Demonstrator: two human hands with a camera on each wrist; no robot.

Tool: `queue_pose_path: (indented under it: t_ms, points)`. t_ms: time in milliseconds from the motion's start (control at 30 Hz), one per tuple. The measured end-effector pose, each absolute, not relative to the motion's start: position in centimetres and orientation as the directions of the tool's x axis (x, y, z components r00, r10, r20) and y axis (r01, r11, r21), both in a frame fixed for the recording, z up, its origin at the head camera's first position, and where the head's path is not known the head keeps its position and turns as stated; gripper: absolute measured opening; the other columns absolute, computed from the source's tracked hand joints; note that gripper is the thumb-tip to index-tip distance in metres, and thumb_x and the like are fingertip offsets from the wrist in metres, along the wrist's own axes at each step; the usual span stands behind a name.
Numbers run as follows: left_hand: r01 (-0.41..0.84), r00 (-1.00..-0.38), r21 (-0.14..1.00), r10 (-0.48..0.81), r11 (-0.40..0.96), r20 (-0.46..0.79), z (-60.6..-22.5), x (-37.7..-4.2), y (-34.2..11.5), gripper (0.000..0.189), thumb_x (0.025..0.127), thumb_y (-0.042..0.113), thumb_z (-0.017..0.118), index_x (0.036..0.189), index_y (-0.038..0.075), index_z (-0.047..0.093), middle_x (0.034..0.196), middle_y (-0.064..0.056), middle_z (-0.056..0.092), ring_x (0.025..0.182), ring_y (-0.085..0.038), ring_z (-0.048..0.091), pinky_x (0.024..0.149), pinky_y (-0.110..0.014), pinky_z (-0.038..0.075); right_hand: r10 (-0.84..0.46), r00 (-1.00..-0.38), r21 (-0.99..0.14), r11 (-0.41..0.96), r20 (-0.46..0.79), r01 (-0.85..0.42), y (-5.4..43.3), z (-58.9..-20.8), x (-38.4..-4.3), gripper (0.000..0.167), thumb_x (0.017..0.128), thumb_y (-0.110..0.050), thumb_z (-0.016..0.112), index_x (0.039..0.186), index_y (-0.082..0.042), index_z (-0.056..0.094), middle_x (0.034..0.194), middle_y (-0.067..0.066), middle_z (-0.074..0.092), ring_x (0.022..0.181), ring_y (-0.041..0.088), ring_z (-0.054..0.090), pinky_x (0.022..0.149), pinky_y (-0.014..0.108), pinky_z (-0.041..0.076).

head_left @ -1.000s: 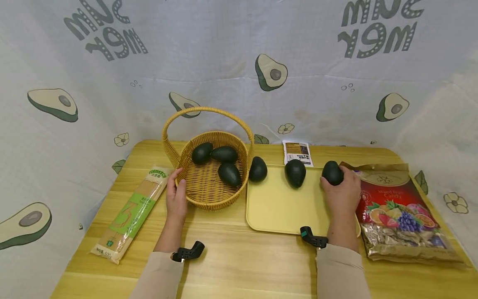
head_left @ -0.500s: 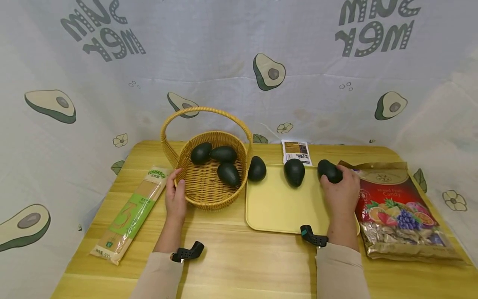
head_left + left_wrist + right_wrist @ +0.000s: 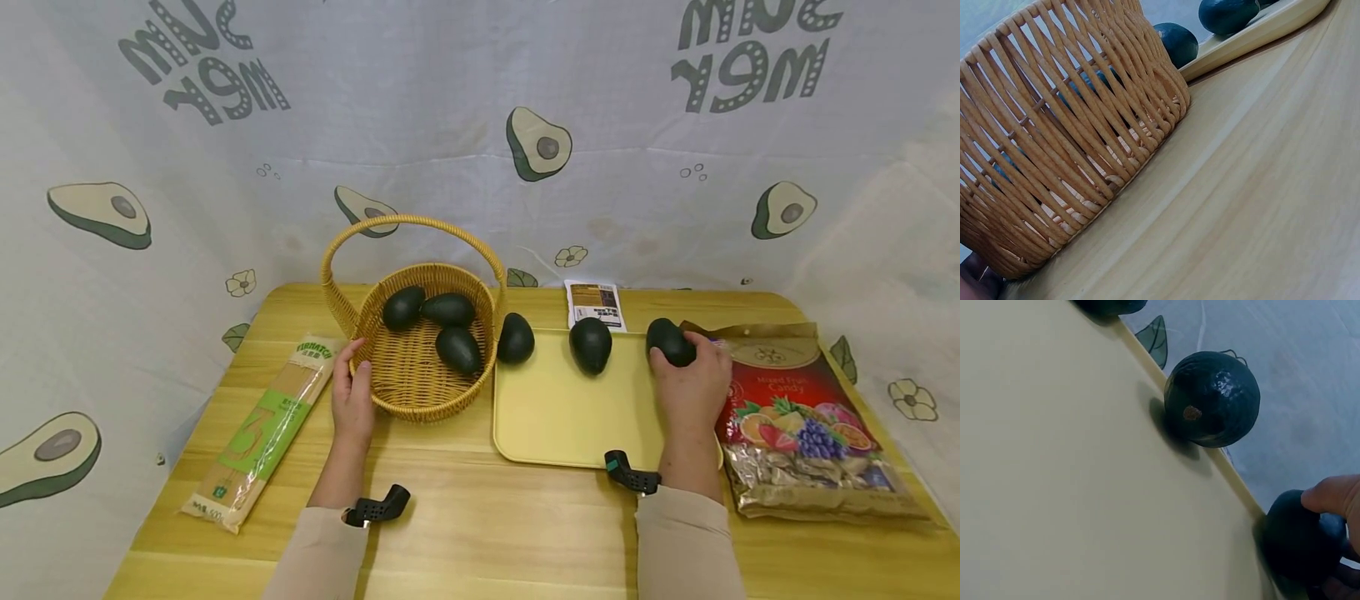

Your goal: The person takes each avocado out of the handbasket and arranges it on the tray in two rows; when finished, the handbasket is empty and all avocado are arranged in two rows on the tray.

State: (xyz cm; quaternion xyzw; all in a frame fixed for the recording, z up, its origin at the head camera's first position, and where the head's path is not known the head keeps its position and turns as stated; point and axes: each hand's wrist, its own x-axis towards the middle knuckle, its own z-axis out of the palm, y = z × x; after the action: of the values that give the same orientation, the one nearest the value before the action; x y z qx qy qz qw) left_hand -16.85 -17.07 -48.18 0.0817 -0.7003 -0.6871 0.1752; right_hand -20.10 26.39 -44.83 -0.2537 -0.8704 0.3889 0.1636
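So, a pale wood-grain table (image 3: pixel 480 542) spans the width, and on it, left of centre, stands a round golden woven basket (image 3: pixel 408 375) with a tall arched handle. To its right sits a flat, rectangular pale-yellow tray (image 3: pixel 577 417), and just beyond that a red and gold plastic candy bag (image 3: pixel 802 417).

Here's the relation that counts: the basket lies well to the left of the right hand (image 3: pixel 693 383), with the tray's breadth between them, while the left hand (image 3: pixel 352 400) is right there at the basket's left side, thumb and forefinger apart. Is it pinching the rim? Can't tell.

The right forearm reaches straight forward over the tray's right end. Thumb and fingers pinch a dark-green, smooth, oval avocado (image 3: pixel 669 342) at the tray's far right corner. It sits left of the palm, long axis slanting from far left to near right; resting or lifted, hard to say.

Two matching avocados (image 3: pixel 591 346) line the tray's far edge; three more (image 3: pixel 459 350) lie inside the basket.
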Motion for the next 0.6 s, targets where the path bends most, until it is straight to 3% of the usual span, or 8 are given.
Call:
queue_pose_path:
  t_ms: [600]
  points:
    - [0.132,-0.926,0.991,-0.353,0.034,0.136,-48.28,-16.88,-17.06,0.042,0.107,0.013,0.039,0.148,0.004,0.043,0.166,-0.006,0.029,0.156,-0.020,0.019,0.125,-0.047,0.017,0.556,-0.823,-0.765,0.577,0.112,0.286,26.18,-44.87,-20.34,0.056,0.095,-0.027,0.068,0.145,-0.004,0.054,0.149,0.028,0.042,0.137,0.047,0.040,0.115,0.062,0.033]
